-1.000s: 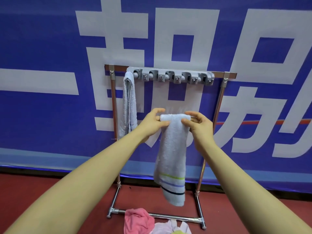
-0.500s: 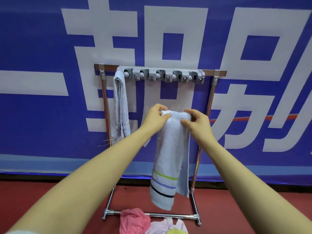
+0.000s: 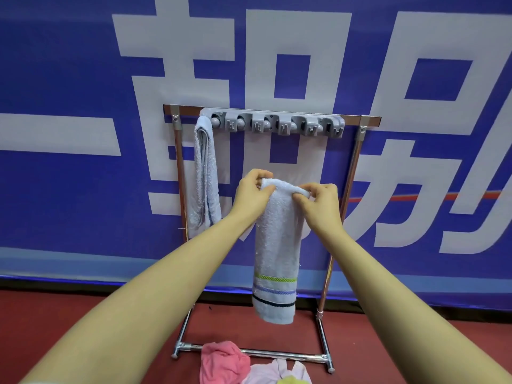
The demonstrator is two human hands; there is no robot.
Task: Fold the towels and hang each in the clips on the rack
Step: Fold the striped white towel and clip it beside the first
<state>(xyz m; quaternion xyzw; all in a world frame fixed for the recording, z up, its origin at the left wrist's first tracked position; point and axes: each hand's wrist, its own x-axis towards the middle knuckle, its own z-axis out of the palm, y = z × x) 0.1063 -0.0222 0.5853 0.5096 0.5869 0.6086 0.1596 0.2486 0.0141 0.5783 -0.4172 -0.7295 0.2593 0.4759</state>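
A white towel with green, purple and dark stripes (image 3: 277,253) hangs folded lengthwise in front of the rack. My left hand (image 3: 253,195) pinches its top fold on the left, and my right hand (image 3: 321,202) pinches the same fold on the right. Both hands are below the grey clip strip (image 3: 277,124) on the rack's top bar. A pale folded towel (image 3: 206,173) hangs from the leftmost clip. The other clips hold nothing.
The metal rack (image 3: 352,173) stands on a red floor against a blue banner with large white characters. A pink towel (image 3: 221,361) and other pale and yellow cloths (image 3: 277,372) lie in a heap by the rack's base bar.
My hands have drawn closer together on the towel's top fold, bunching it narrower. The towel now hangs as a slimmer strip.
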